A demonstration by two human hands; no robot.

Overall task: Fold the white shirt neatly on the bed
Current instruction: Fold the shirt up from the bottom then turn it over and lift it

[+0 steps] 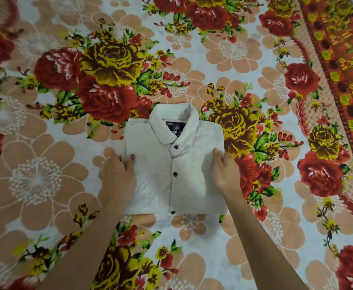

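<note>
Your white shirt lies folded into a compact rectangle near the middle of the bed, front side up, collar pointing away from you and the button placket running down the centre toward you. A dark label shows inside the open collar; three dark buttons sit in a line down the front, the lowest at the near edge. Your left hand is at the shirt's left edge, about halfway down: the thumb lies on top of the fabric, the other fingers reach along or under the side fold, blurred, so you cannot tell from here whether they pinch the cloth or only press against it. Your right hand is at the opposite edge, at much the same height: the thumb rests on top of the cloth, fingers wrapped around the right side fold, gripping that edge. The shirt sits squarely between the two hands, both forearms coming in from the near side. The bedsheet is a floral print with red and yellow roses and peach blossoms, with a patterned red border at far right.
</note>
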